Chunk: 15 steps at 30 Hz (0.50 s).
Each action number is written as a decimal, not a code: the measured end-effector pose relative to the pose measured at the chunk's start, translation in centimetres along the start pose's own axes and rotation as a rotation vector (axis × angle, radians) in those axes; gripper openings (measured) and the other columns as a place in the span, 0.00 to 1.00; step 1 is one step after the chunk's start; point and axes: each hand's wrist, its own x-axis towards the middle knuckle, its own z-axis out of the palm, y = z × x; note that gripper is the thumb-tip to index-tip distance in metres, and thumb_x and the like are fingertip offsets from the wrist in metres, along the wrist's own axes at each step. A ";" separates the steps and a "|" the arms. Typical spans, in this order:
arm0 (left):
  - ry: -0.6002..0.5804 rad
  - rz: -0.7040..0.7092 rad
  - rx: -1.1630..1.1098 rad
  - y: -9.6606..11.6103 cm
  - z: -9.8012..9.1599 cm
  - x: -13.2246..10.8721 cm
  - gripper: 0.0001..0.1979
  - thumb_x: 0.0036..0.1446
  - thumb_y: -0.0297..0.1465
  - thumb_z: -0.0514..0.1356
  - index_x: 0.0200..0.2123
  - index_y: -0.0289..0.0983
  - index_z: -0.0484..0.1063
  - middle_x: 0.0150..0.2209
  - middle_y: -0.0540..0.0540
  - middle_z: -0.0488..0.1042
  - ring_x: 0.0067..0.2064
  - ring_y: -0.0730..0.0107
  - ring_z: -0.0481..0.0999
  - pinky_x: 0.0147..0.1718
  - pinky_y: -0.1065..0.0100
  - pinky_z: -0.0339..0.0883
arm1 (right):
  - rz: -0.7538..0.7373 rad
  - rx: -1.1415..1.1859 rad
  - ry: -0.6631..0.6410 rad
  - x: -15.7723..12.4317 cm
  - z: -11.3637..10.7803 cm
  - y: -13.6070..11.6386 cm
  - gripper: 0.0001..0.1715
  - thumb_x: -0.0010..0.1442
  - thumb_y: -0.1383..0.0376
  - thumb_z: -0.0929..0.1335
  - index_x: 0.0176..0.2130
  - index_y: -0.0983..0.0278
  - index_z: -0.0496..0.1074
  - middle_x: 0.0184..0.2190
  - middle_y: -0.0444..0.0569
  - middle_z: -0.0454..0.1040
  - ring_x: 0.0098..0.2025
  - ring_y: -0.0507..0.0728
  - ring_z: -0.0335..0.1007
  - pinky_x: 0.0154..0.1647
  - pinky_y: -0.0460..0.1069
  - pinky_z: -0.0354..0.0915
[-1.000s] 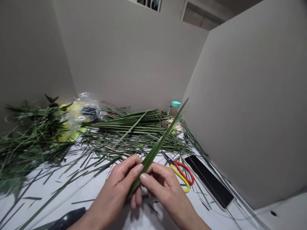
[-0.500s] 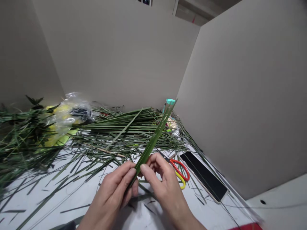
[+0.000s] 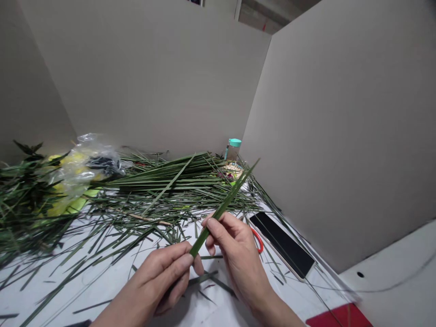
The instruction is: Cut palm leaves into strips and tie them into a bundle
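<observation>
A narrow green palm leaf strip [image 3: 221,211] slants up and to the right between my hands. My right hand [image 3: 235,256] pinches it between thumb and fingers near its lower part. My left hand [image 3: 160,277] meets its lower end with the fingertips, which seem to hold it. Red scissor handles [image 3: 258,240] show just beyond my right hand, which hides most of the scissors.
A long pile of palm fronds [image 3: 163,179] lies across the white table [image 3: 102,284], with loose strips scattered around it. A black phone [image 3: 282,245], a plastic bag [image 3: 85,170], a teal-capped bottle [image 3: 234,150], a red item [image 3: 339,316] and grey partition walls [image 3: 340,127] surround the area.
My hands have moved apart slightly, and the strip now leans further right. The view has shifted, and my right hand now covers most of the scissors, including the yellow handle.
</observation>
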 end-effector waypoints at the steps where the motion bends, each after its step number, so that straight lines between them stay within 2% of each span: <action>1: 0.006 0.009 0.024 0.3 0.0 0.0 0.25 0.48 0.58 0.60 0.27 0.40 0.73 0.17 0.54 0.58 0.19 0.74 0.53 0.17 0.71 0.46 | -0.011 -0.011 0.028 0.0 0.0 -0.1 0.13 0.62 0.57 0.70 0.32 0.65 0.73 0.22 0.39 0.67 0.25 0.48 0.59 0.29 0.44 0.58; 6: 0.022 0.052 0.115 0.4 -0.3 0.1 0.24 0.50 0.57 0.60 0.27 0.41 0.75 0.17 0.53 0.61 0.21 0.72 0.56 0.20 0.71 0.55 | -0.071 -0.007 0.135 0.2 -0.3 -0.1 0.13 0.62 0.57 0.70 0.31 0.64 0.74 0.22 0.39 0.66 0.26 0.49 0.59 0.30 0.45 0.57; 10: 0.114 -0.019 0.079 -0.3 -0.6 0.0 0.26 0.45 0.58 0.62 0.34 0.41 0.75 0.25 0.49 0.71 0.25 0.69 0.65 0.25 0.70 0.63 | -0.121 -0.022 0.172 0.2 -0.7 0.2 0.12 0.63 0.58 0.70 0.32 0.63 0.74 0.22 0.38 0.65 0.27 0.49 0.58 0.32 0.46 0.56; 12: 0.117 0.003 0.101 -0.5 -0.9 -0.1 0.24 0.48 0.57 0.61 0.31 0.42 0.74 0.25 0.50 0.70 0.28 0.67 0.67 0.31 0.69 0.65 | -0.158 -0.033 0.205 0.3 -0.9 0.4 0.13 0.63 0.58 0.70 0.30 0.63 0.72 0.22 0.38 0.65 0.27 0.50 0.57 0.33 0.46 0.56; 15: 0.049 0.087 0.210 -0.4 -1.1 -0.1 0.23 0.56 0.53 0.57 0.22 0.41 0.66 0.23 0.51 0.66 0.29 0.68 0.67 0.36 0.70 0.64 | -0.183 -0.012 0.231 0.5 -0.9 0.4 0.16 0.62 0.58 0.70 0.26 0.62 0.68 0.22 0.38 0.65 0.28 0.50 0.58 0.33 0.47 0.56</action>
